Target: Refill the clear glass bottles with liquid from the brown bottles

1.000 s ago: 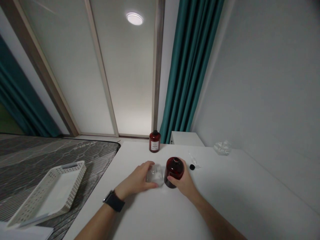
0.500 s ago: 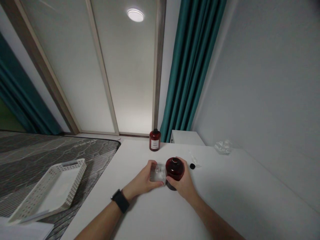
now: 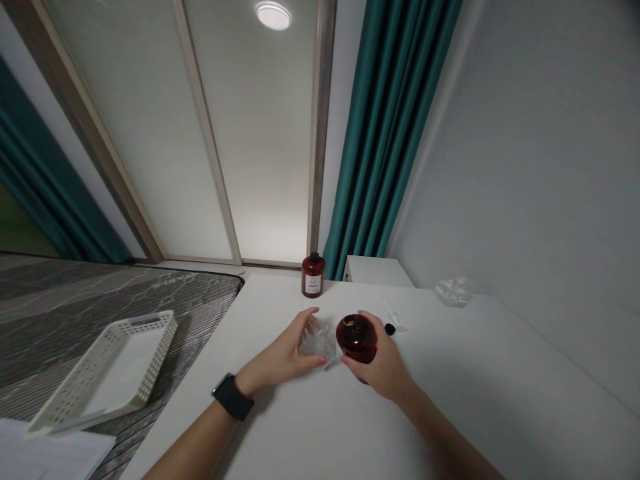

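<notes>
My left hand [image 3: 285, 350] curls around a clear, square-looking see-through container [image 3: 319, 341], thumb on the near side and fingers on the far side. In my right hand [image 3: 383, 360] is a dark red bottle [image 3: 356, 337], gripped round its body, with its uncapped mouth showing at the top. The bottle leans slightly towards the container, a small gap apart from it. A small black cap [image 3: 390, 329] lies just beyond my right hand, beside a thin clear plastic piece [image 3: 393, 313]. Farther back stands a second red bottle [image 3: 313, 277] with a white label and black cap.
Everything stands on a white table [image 3: 310, 427]. Crumpled clear plastic [image 3: 454, 292] lies at its back right, near the wall. A white perforated basket [image 3: 150, 363] and papers [image 3: 55, 450] are on the grey surface to the left. A white cabinet [image 3: 380, 272] stands behind the table.
My right hand has moved a little right with the bottle, tipping it so its mouth leans left. The container in my left hand has tilted, and the gap between the two has widened.
</notes>
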